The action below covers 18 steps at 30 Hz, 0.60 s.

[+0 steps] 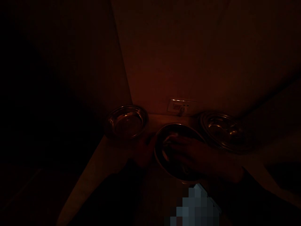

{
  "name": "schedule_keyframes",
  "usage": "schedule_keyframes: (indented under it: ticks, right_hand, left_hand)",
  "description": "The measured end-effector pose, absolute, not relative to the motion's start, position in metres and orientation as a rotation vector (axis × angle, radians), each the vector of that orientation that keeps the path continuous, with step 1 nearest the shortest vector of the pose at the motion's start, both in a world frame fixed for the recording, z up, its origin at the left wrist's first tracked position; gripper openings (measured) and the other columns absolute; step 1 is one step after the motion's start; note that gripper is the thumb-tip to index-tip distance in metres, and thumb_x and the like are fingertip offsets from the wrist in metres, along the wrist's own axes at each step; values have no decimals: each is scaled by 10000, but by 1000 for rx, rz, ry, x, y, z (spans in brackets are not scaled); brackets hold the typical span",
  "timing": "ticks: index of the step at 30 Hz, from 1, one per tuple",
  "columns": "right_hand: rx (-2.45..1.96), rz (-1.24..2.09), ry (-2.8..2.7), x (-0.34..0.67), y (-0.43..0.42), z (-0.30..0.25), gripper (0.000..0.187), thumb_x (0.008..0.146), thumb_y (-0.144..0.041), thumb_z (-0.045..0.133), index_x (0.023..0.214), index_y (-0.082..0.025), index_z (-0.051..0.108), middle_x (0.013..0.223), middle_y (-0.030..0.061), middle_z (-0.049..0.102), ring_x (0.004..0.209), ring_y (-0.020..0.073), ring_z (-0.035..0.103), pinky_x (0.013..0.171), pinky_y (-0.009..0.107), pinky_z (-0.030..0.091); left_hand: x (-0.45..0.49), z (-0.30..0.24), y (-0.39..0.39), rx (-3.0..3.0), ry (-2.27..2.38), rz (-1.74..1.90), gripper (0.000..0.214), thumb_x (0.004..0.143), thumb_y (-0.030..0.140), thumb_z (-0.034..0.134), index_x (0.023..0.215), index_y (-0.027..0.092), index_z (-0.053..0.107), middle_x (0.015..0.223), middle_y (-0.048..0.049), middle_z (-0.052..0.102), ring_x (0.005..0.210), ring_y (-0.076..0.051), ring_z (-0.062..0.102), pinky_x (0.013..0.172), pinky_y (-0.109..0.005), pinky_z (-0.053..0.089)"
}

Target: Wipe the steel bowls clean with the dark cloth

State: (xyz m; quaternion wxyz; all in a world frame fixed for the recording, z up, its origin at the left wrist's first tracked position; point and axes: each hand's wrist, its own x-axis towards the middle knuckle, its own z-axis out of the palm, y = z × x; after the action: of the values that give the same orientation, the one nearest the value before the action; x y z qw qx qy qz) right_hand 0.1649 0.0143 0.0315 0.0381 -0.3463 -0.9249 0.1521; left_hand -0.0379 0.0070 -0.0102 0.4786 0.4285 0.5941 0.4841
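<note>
The picture is very dark. A round metal bowl (179, 124) stands in the middle of a wooden surface, its inside in shadow. Against the bowl's left rim rests my left hand (144, 152), closed round the edge as far as the gloom shows. My right hand (191, 153) reaches into the bowl from the right, fingers together and pointing left. Faint pale bits lie by its fingertips, too dim to name. Just below the bowl is a phone-like lit device (202, 204) with a blurred-out screen.
A shallow metal dish (128, 121) sits at the back left. Metal plates with a moulded inside (223, 130), seemingly stacked, stand at the back right. Behind the bowl, a wall socket (181, 106) with a plug is set low in the wall (169, 62). The wooden surface's left edge (82, 175) slopes forward.
</note>
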Motion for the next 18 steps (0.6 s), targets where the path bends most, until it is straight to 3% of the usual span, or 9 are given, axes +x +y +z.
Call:
schedule_keyframes:
  ticks: [5, 8, 15, 18]
  right_hand:
    - [-1255, 648, -2901, 177, 14, 36, 674, 877, -416, 585, 1478, -187, 384, 1548, 140, 322, 1396, 362, 322, 1099, 540, 356]
    - [-1246, 681, -2918, 181, 13, 36, 673, 875, -348, 585, 1490, -197, 357, 1562, 115, 296, 1407, 344, 304, 1109, 522, 349]
    - [-1317, 459, -2835, 180, 16, 22, 577, 923, -165, 411, 1495, -200, 344, 1541, 129, 343, 1261, 296, 529, 1018, 448, 478]
    - [-1457, 357, -2767, 175, 19, 18, 581, 903, -125, 428, 1476, -201, 371, 1468, 162, 454, 1089, 288, 656, 919, 438, 543]
  left_hand:
    - [-39, -11, 6, 1045, 1431, 1187, 340, 800, 362, 592, 1000, 113, 707, 975, -94, 763, 903, -217, 702, 795, -310, 537]
    - [-40, -11, 6, 1096, 1429, 1172, 352, 811, 384, 581, 1000, 117, 710, 986, -92, 761, 914, -217, 698, 813, -310, 530]
    - [-40, -11, 6, 1119, 1470, 1151, 382, 850, 374, 534, 1062, 100, 696, 1058, -112, 745, 971, -227, 685, 861, -325, 515]
    - [-37, -10, 4, 1192, 1487, 1160, 364, 886, 344, 477, 1066, 122, 704, 1072, -95, 744, 987, -221, 680, 892, -330, 504]
